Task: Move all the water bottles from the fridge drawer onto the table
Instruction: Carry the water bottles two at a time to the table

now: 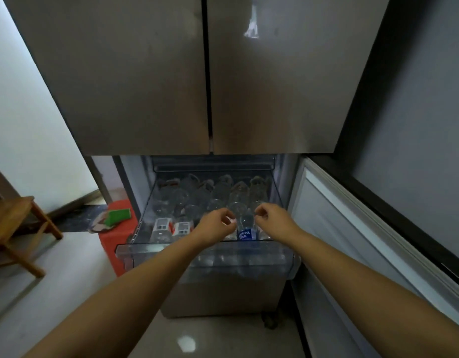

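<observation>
Both hands reach over the open fridge drawer (pixel 205 250): left hand (pixel 218 224) and right hand (pixel 271 218) hang loosely curled, holding nothing, a blue-labelled water bottle (pixel 246 232) between them.

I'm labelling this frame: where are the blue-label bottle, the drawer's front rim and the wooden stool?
blue-label bottle (pixel 247 234): head view, on its label.
drawer front rim (pixel 156 248): head view, clear front edge.
wooden stool (pixel 8 213): head view, seat top.

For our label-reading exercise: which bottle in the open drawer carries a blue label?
The bottle with the blue label at the drawer's front, between the two hands; the labelled bottles front-left wear red and white.
</observation>
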Tool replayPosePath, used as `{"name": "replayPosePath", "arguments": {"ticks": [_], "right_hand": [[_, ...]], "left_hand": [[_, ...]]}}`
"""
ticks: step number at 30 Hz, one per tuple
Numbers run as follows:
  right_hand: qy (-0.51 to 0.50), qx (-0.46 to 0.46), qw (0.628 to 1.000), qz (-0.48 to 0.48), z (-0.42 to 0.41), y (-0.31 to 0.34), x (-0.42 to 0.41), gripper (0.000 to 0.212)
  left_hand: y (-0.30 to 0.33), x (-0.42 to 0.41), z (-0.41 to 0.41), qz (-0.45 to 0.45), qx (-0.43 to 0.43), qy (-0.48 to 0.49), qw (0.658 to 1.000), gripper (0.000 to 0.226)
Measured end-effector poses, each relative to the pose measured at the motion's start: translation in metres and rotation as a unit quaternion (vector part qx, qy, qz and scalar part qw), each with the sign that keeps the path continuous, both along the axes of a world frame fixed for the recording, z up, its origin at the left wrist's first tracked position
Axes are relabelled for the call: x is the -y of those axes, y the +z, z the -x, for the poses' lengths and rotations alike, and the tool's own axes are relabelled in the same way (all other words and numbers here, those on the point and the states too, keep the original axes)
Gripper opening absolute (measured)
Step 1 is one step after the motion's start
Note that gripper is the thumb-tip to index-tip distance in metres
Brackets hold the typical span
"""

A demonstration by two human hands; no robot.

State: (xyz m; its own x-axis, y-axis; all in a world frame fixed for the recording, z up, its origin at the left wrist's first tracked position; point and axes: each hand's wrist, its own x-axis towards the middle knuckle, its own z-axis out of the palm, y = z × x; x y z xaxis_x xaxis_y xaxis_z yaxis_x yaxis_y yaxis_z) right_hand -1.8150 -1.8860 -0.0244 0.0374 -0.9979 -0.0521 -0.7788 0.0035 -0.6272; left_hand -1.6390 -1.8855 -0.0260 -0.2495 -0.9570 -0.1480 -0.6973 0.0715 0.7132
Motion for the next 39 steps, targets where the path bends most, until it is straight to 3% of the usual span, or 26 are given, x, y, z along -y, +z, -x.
{"name": "replayPosePath", "arguments": {"ticks": [5, 9, 12, 15, 18, 21, 25, 30, 35, 39], "right_hand": [[-0.027, -0.018, 0.998, -0.056, 0.011, -0.015, 0.048, 0.040], [-0.068, 0.019, 0.992, -0.101, 0.012, -0.028, 0.088, 0.056], [-0.104, 0.054, 0.984, -0.137, 0.010, -0.038, 0.115, 0.052], [-0.137, 0.054, 0.972, -0.181, 0.006, -0.047, 0.130, 0.047], [-0.169, 0.042, 0.964, -0.199, 0.001, -0.059, 0.141, 0.055], [-0.192, 0.032, 0.959, -0.204, -0.002, -0.066, 0.147, 0.064], [-0.169, -0.025, 0.958, -0.229, -0.005, -0.058, 0.148, 0.060], [-0.155, -0.021, 0.952, -0.262, 0.000, -0.053, 0.136, 0.083], [-0.109, -0.007, 0.943, -0.316, 0.012, -0.044, 0.097, 0.035], [-0.027, -0.054, 0.934, -0.352, 0.020, -0.054, 0.070, 0.064]], "left_hand": [[-0.017, 0.056, 0.014, -0.025, 0.031, 0.022, 0.999, 0.040], [-0.038, 0.108, 0.031, -0.105, 0.025, 0.076, 0.991, 0.042], [-0.057, 0.136, 0.044, -0.192, -0.050, 0.137, 0.971, 0.046], [-0.070, 0.145, 0.063, -0.218, -0.112, 0.222, 0.944, 0.064], [-0.075, 0.148, 0.079, -0.215, -0.063, 0.302, 0.927, 0.078], [-0.076, 0.144, 0.086, -0.194, -0.037, 0.328, 0.924, 0.073], [-0.073, 0.142, 0.080, -0.210, -0.007, 0.277, 0.938, 0.071], [-0.066, 0.139, 0.061, -0.258, 0.030, 0.193, 0.946, 0.087], [-0.063, 0.104, 0.044, -0.291, 0.054, 0.101, 0.950, 0.105], [-0.067, 0.077, 0.024, -0.354, 0.041, 0.031, 0.934, 0.086]]}}
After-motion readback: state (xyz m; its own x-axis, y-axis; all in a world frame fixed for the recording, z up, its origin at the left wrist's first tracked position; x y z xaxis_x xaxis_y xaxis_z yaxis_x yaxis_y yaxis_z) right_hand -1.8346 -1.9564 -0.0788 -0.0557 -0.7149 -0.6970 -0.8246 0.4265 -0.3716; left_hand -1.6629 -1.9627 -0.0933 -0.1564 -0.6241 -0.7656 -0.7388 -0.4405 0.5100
